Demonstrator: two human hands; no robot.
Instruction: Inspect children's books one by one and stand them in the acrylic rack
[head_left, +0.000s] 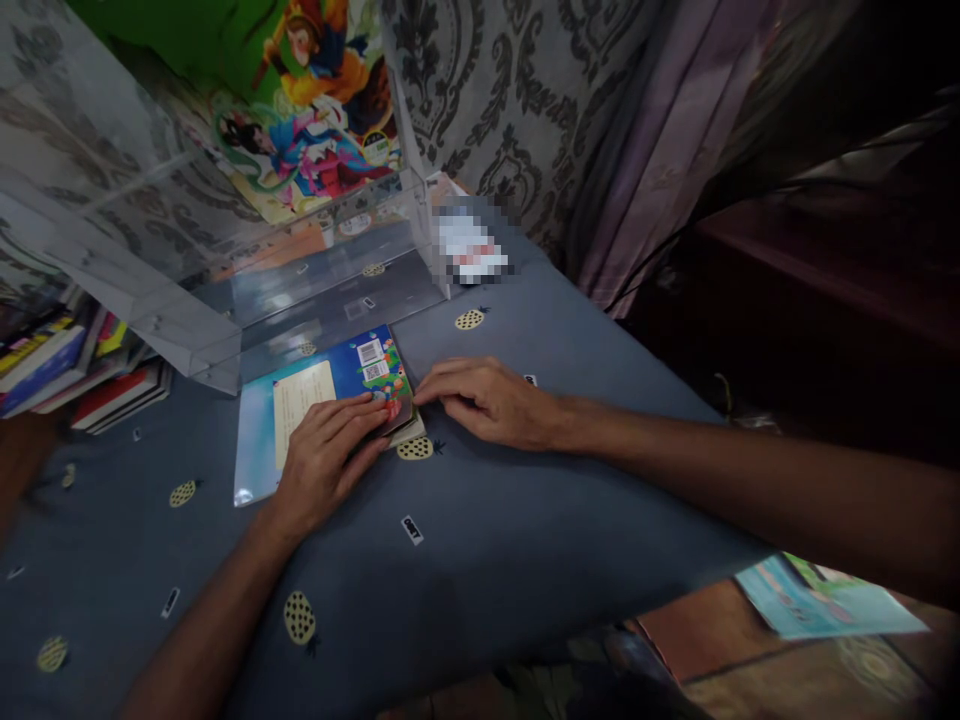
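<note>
A blue book [255,430] lies back cover up on the grey-blue cloth, its barcode near the upper right corner. My left hand [326,450] rests flat on its lower right part, fingers stretched out and covering some of the cover. Beside the book's right edge is my right hand [487,400], palm down, its foremost fingers reaching out to touch that edge and the others slightly bent. Pale page edges [409,432] show at the lower right corner. Whether the right fingertips pinch anything there is too dim to tell.
A clear acrylic stand [214,345] rises just behind the book, with a colourful picture book [322,100] upright in it. Stacked books [112,385] are at the left. A blurred-out item [472,245] lies behind on the right. Another booklet [825,600] is low on the right.
</note>
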